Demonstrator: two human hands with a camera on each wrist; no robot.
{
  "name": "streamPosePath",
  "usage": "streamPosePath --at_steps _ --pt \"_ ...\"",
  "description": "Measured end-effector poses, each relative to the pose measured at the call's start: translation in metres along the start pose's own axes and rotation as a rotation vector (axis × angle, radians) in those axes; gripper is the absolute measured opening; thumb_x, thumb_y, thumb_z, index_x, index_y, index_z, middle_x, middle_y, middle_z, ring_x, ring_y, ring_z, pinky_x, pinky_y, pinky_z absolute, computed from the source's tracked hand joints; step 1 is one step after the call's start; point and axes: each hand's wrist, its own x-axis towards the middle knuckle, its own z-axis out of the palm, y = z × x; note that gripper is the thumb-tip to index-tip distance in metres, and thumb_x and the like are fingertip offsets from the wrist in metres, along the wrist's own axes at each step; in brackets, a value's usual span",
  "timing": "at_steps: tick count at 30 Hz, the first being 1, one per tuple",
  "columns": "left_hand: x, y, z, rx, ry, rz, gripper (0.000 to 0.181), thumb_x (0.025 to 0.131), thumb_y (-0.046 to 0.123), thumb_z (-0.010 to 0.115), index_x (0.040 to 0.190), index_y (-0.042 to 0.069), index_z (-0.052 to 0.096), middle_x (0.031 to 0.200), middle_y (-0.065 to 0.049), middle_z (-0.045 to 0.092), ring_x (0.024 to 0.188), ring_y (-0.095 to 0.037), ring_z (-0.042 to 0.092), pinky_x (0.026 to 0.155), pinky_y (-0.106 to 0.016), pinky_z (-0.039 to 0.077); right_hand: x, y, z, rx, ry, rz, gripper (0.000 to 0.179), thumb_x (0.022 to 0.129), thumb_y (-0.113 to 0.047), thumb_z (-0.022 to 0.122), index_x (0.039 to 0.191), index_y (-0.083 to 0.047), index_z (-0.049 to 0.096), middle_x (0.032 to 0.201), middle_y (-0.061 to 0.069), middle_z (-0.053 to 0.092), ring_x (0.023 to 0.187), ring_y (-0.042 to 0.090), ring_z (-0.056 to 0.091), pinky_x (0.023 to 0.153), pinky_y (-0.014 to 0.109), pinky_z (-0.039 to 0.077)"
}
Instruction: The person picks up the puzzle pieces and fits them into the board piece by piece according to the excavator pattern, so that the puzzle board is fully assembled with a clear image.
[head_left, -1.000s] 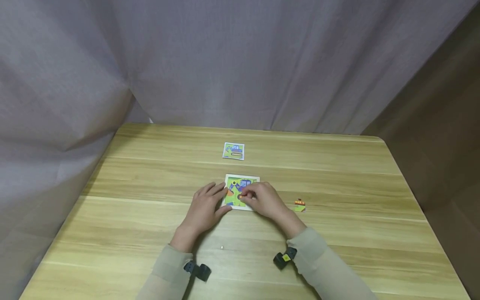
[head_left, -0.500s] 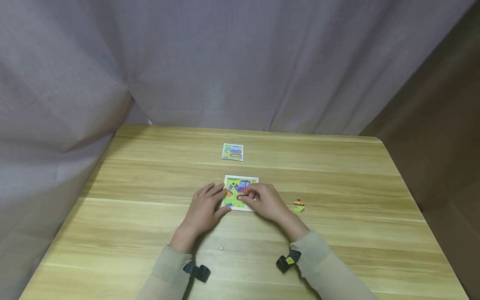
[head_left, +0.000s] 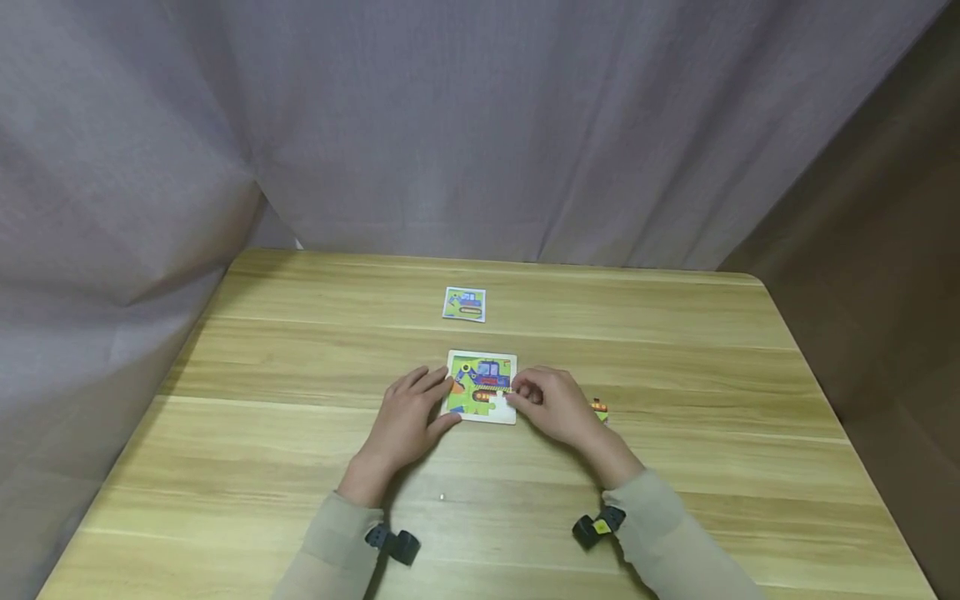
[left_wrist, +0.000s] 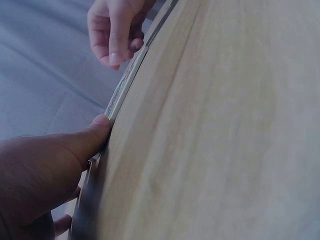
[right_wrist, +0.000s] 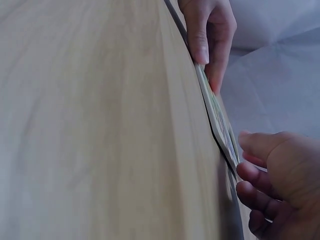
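Note:
A jigsaw puzzle in a white-rimmed tray lies mid-table, with a blue excavator on green in its picture. Its lower right part shows bare white, beside a puzzle piece with part of an orange-and-brown track. My left hand rests at the tray's left side, thumb at the near corner and fingers extended against the rim. At the right rim is my right hand, fingers loosely bent. In the right wrist view, its thumb stands apart from the fingers with nothing between them.
A loose puzzle piece, orange and green, lies right of the tray, partly hidden behind the right hand. Beyond the tray is a small picture card with the same excavator. A tiny pale speck sits nearer me. Grey curtain borders the table's far side.
My right hand has moved right, off the track piece, which now lies uncovered in the tray. The left hand has stayed at the tray's left side.

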Motion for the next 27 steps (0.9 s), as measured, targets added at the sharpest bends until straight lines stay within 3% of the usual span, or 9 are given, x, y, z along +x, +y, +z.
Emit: streamPosePath --at_steps 11,27 --pt "0.000 0.000 0.000 0.006 0.001 0.003 0.059 0.095 0.047 0.068 0.141 0.011 0.061 0.153 -0.006 0.050 0.145 -0.034 0.038 0.118 -0.057 0.030 -0.011 0.018 -0.014 -0.073 0.002 0.023 0.011 0.089 -0.020 0.080 0.094 -0.012 0.074 0.082 -0.008 0.063 0.072 0.008 0.056 0.065 0.026 0.052" --pt "0.000 0.001 0.000 0.004 -0.007 -0.001 0.059 0.095 0.047 0.068 0.141 0.011 0.061 0.153 -0.005 0.050 0.145 -0.034 0.037 0.118 -0.057 0.029 -0.024 0.039 -0.037 -0.070 0.021 0.024 0.013 0.088 -0.017 0.081 0.095 -0.009 0.074 0.083 -0.006 0.065 0.073 0.010 0.057 0.066 0.027 0.053"
